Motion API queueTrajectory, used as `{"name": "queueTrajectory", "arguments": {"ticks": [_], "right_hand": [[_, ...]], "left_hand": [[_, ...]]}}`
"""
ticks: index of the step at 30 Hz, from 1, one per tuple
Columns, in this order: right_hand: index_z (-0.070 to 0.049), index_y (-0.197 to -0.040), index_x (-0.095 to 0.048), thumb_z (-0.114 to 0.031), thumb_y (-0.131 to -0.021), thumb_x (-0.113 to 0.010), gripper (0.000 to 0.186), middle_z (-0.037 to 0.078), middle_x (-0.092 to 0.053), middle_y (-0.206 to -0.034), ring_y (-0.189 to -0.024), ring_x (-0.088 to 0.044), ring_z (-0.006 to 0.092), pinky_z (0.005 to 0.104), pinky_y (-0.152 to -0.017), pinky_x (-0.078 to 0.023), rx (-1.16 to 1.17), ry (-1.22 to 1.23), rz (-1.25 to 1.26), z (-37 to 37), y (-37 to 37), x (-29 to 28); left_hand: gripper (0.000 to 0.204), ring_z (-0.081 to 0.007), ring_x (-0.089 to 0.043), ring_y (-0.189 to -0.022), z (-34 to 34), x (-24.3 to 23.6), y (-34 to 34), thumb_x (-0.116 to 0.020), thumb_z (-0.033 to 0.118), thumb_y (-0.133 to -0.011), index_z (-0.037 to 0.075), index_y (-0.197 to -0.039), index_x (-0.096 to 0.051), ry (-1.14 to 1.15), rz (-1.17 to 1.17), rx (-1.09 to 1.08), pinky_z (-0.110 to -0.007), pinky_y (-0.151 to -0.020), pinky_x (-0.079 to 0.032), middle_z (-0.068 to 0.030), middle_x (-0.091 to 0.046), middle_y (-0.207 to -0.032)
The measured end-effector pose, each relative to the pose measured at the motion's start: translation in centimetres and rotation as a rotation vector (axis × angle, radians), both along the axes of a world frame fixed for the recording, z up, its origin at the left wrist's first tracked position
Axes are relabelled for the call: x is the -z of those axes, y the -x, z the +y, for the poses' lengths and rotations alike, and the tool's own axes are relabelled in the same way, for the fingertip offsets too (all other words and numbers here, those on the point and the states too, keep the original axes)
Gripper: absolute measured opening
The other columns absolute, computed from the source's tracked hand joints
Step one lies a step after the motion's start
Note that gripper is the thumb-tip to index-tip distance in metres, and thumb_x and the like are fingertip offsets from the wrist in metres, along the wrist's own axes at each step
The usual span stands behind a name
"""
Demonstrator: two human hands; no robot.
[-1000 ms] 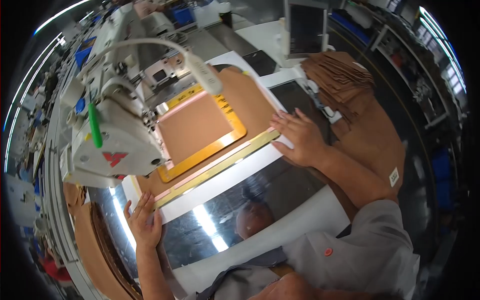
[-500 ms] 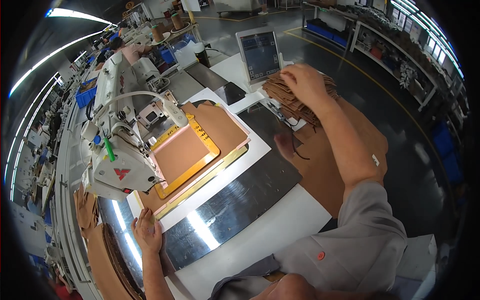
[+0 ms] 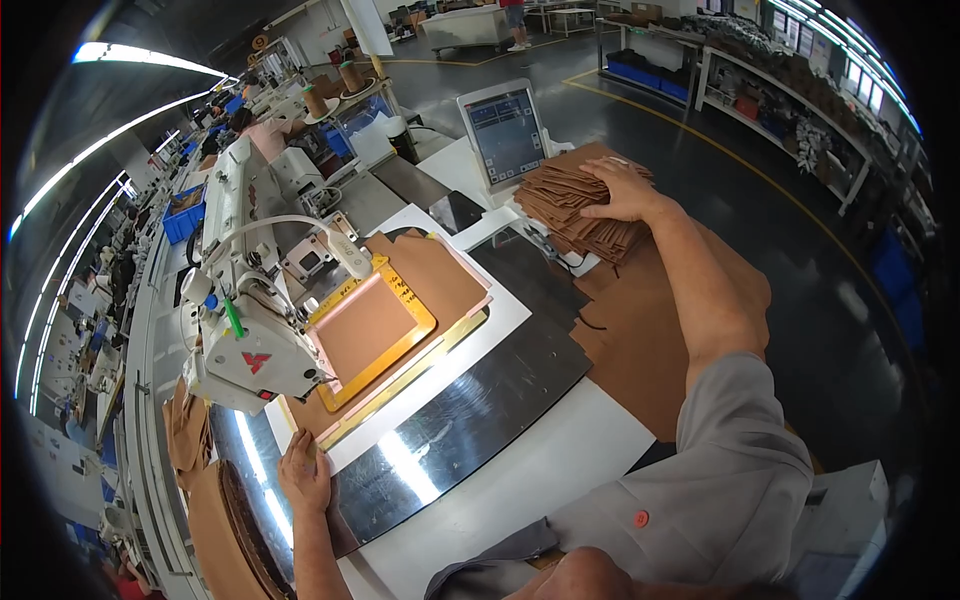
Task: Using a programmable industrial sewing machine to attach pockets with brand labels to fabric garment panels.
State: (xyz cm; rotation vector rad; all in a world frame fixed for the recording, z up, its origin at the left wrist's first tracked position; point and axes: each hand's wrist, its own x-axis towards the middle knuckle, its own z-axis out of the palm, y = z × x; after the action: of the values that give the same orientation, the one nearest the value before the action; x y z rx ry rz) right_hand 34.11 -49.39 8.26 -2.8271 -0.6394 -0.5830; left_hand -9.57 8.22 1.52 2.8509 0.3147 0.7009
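Moved: right hand (image 3: 622, 190), which a second ago was pressing the frame's near edge, is now lying on the stack (image 3: 585, 205) of brown cut pieces by the screen (image 3: 505, 132); left hand (image 3: 303, 478) is staying at the table's near left corner.
Right hand: resting palm-down on top of the stack, fingers spread and slightly curled over the far edge; I cannot tell whether it is already pinching a piece.
Left hand: lying flat and open at the near end of the frame (image 3: 372, 330), holding nothing, fingertips touching the strip's corner.
Stack: sitting just beside the screen, well right of the sewing machine (image 3: 245, 320), layers fanning unevenly.
Frame: yellow, lying under the machine head with a brown panel (image 3: 368, 325) inside it.
Risk, stack: fanned layers are likely sliding if the hand is dragging rather than lifting, so two pieces may be coming away together or the pile may be spilling toward the table edge.
Risk, frame: with only the left hand steadying it, any lean to the right is probably nudging it out of line under the needle.
Risk, reach: the arm is stretching far from the body, and the eyes are leaving the machine.
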Motion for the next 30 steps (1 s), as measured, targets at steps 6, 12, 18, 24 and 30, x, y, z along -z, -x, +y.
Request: {"name": "queueTrajectory", "arguments": {"ticks": [6,12,18,24,30], "right_hand": [[-0.004,-0.126,-0.069,-0.048,-0.101,-0.058,0.051,0.022,-0.067,-0.129,-0.124,-0.061,0.0370,0.0434,-0.107,-0.045,-0.002,-0.170,0.206,0.5,-0.8,-2.6],[-0.005,-0.105,-0.071,-0.045,-0.097,-0.063,0.042,0.021,-0.073,-0.099,-0.095,-0.067,0.0430,0.0481,-0.094,-0.051,-0.157,-0.321,-0.267,3.7,-1.5,-2.0],[-0.010,-0.119,-0.075,-0.052,-0.091,-0.069,0.050,0.017,-0.072,-0.122,-0.118,-0.064,0.0375,0.0489,-0.108,-0.046,-0.312,0.119,-0.147,5.3,2.3,-0.1],[-0.010,-0.118,-0.076,-0.050,-0.086,-0.075,0.051,0.016,-0.073,-0.117,-0.114,-0.066,0.0343,0.0452,-0.101,-0.050,-0.187,-0.150,0.178,6.0,1.9,-3.6],[-0.007,-0.100,-0.079,-0.030,-0.085,-0.076,0.028,0.012,-0.075,-0.103,-0.101,-0.069,0.0318,0.0429,-0.091,-0.053,-0.179,0.079,0.078,6.8,2.3,-4.6]], "left_hand": [[0.039,-0.0326,-0.064,-0.122,-0.1,0.0,0.1,-0.066,0.016,-0.088,0.003,-0.124,-0.070,0.016,-0.004,-0.028,-0.043,-0.103,-0.045,-0.0151,-0.068,-0.133],[0.038,-0.0319,-0.064,-0.122,-0.3,-0.1,-0.7,-0.067,0.015,-0.088,0.004,-0.124,-0.070,0.049,0.001,-0.001,-0.043,-0.103,-0.045,-0.0148,-0.069,-0.132],[0.038,-0.0318,-0.064,-0.123,-0.2,-0.4,-0.4,-0.066,0.014,-0.088,0.004,-0.124,-0.070,0.055,-0.001,-0.023,-0.043,-0.104,-0.045,-0.0149,-0.069,-0.132],[0.039,-0.0314,-0.064,-0.123,-0.1,-0.3,-0.2,-0.067,0.014,-0.087,0.004,-0.124,-0.070,0.059,0.006,-0.028,-0.043,-0.105,-0.045,-0.0133,-0.068,-0.133],[0.038,-0.0299,-0.065,-0.121,-0.3,-0.2,-0.3,-0.067,0.014,-0.086,0.006,-0.123,-0.070,0.031,-0.002,-0.040,-0.042,-0.100,-0.046,-0.0118,-0.069,-0.133]]}}
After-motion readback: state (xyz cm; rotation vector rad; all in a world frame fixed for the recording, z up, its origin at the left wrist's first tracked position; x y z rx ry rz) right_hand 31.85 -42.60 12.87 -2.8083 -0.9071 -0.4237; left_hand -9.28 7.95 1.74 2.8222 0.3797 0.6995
